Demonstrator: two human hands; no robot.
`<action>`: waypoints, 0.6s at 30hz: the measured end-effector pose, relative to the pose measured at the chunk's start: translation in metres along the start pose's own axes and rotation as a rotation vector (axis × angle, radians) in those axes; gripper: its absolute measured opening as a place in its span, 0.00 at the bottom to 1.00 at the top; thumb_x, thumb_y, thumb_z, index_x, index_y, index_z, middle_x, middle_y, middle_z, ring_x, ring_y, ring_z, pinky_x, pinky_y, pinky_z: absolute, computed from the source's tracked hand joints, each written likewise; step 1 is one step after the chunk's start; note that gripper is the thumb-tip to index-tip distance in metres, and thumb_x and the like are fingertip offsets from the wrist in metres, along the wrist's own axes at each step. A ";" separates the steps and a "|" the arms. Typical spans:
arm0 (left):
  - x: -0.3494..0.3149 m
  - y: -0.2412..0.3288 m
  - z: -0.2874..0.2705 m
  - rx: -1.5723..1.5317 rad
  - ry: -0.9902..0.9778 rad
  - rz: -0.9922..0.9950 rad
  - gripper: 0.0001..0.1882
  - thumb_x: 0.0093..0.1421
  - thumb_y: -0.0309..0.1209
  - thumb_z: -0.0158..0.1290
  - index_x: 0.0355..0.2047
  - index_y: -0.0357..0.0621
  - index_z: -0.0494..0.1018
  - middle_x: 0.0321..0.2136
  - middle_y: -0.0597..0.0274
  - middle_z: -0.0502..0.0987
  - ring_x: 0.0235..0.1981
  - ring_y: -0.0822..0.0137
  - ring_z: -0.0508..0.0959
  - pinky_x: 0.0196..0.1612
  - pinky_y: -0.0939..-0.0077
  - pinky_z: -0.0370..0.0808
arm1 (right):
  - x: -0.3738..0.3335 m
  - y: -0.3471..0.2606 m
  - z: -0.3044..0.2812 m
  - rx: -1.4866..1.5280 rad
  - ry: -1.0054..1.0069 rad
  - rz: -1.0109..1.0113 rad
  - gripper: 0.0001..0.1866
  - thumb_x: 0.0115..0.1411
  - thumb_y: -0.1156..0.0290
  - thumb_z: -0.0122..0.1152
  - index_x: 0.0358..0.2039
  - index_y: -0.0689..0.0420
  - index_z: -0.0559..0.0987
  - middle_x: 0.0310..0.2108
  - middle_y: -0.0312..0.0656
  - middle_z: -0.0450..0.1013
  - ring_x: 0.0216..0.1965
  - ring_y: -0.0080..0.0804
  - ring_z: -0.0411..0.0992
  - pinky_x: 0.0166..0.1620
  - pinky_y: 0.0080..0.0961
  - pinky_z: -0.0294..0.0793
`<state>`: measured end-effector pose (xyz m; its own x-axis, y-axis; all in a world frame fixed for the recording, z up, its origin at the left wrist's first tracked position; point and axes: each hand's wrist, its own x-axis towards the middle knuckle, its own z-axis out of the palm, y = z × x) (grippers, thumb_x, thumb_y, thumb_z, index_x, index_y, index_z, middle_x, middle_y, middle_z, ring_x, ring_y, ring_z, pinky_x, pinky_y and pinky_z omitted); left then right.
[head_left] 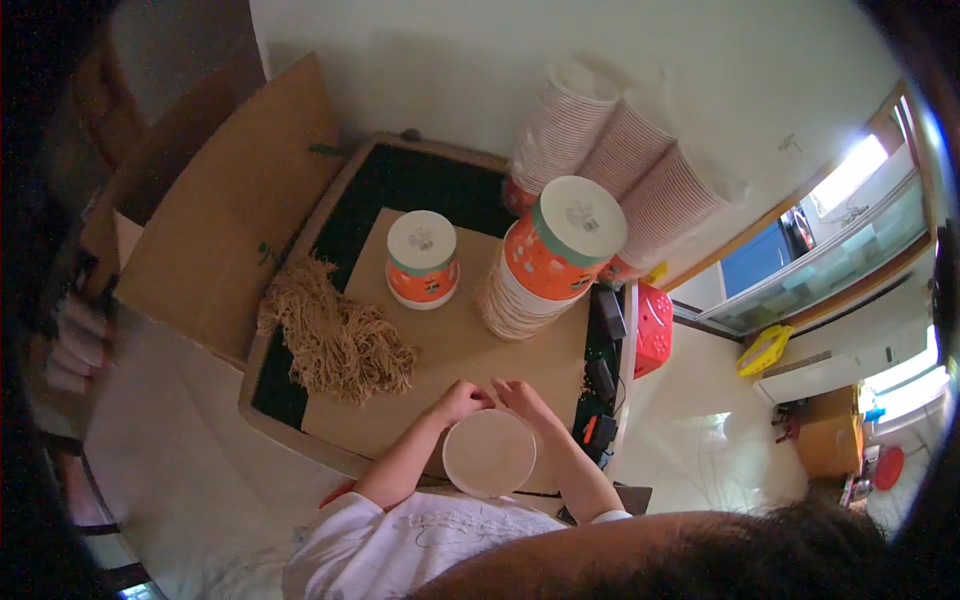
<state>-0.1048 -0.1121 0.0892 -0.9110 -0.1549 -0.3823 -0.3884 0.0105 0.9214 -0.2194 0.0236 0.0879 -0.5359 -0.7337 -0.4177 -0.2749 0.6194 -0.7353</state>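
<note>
A round white paper bucket (490, 454) is close against my body, its pale round face turned up toward me. My left hand (466, 401) is at its far left rim, fingers curled together. Just across from it, my right hand (521, 399) has its fingers bent in a pinch at the far right rim. Whatever thin thing is between the fingertips is too small to make out. Beyond my left forearm lies a tangled heap of tan paper twine (335, 335). A single orange and white paper bucket (423, 262) stands upside down farther back on the cardboard sheet (440, 345).
A taller stack of upside-down paper buckets (565, 250) stands right of the single one. Tall wrapped stacks of buckets (630, 150) lean by the wall. Dark small boxes (603, 380) line the table's right edge. A big cardboard box (235, 210) rises at left; a red stool (653, 330) stands right.
</note>
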 end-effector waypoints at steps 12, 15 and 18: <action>-0.001 -0.025 -0.008 -0.414 0.074 0.142 0.06 0.50 0.29 0.53 0.24 0.38 0.71 0.20 0.66 0.73 0.23 0.78 0.72 0.26 0.84 0.69 | -0.012 0.000 0.012 0.089 0.103 -0.223 0.11 0.55 0.65 0.50 0.26 0.60 0.67 0.19 0.48 0.67 0.25 0.47 0.68 0.28 0.36 0.65; -0.017 -0.010 -0.026 -0.388 -0.053 0.141 0.06 0.51 0.29 0.53 0.23 0.39 0.70 0.19 0.68 0.71 0.22 0.79 0.69 0.25 0.85 0.67 | -0.014 -0.002 0.021 0.049 0.266 -0.229 0.11 0.54 0.65 0.49 0.26 0.60 0.66 0.21 0.51 0.67 0.27 0.51 0.68 0.29 0.37 0.65; -0.016 -0.016 -0.036 -0.109 -0.048 0.169 0.05 0.50 0.28 0.54 0.22 0.39 0.72 0.19 0.68 0.70 0.22 0.77 0.69 0.26 0.83 0.67 | -0.016 -0.013 0.024 0.024 0.308 -0.176 0.10 0.54 0.66 0.50 0.27 0.60 0.67 0.22 0.53 0.68 0.28 0.54 0.66 0.29 0.37 0.66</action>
<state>-0.0791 -0.1456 0.0834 -0.9685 -0.1123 -0.2223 -0.2148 -0.0755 0.9737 -0.1877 0.0202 0.0912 -0.6985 -0.7078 -0.1053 -0.3679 0.4813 -0.7956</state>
